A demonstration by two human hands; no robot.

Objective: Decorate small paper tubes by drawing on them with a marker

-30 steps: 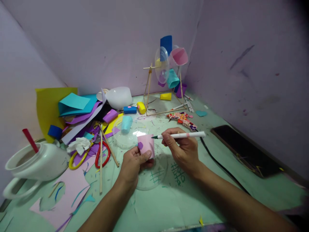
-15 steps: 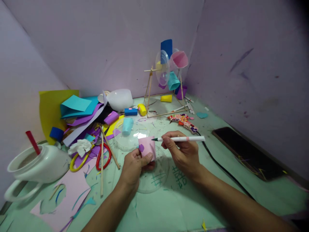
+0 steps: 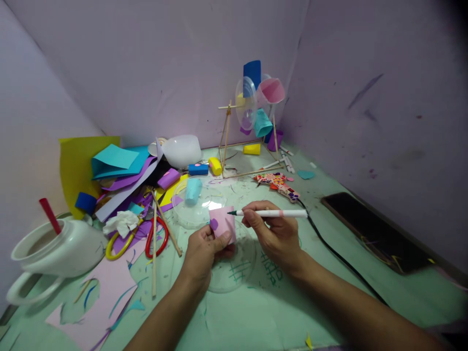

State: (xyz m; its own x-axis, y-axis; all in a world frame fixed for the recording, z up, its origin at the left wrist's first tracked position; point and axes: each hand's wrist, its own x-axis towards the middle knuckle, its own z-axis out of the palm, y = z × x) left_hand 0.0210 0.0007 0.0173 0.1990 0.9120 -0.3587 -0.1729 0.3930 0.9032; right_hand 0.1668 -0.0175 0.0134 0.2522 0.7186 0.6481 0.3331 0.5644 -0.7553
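Note:
My left hand (image 3: 204, 251) is closed on a small pink paper cup (image 3: 224, 222) that bears a purple spot on its left side. In my right hand (image 3: 274, 229) is a white marker (image 3: 288, 213), its dark green tip pointing left at the cup's upper part. Whether the tip touches the paper I cannot tell. Below the cup lies a clear plastic lid (image 3: 244, 273), and green grid marks show there and on the table beside it. Behind, a light blue paper cup (image 3: 193, 190) rests on another clear lid (image 3: 179, 214).
A stick frame (image 3: 225, 136) carries a wheel of paper cups at the back. Right of it lie a patterned glue gun (image 3: 278, 184) with a black cord and a phone (image 3: 365, 224). Scissors (image 3: 157, 239), coloured paper (image 3: 120, 158) and a white pitcher-like container (image 3: 69, 248) stand left.
My right hand has shifted slightly left with the marker, bringing its tip a little further over the pink cup. My left hand and the cup have hardly moved.

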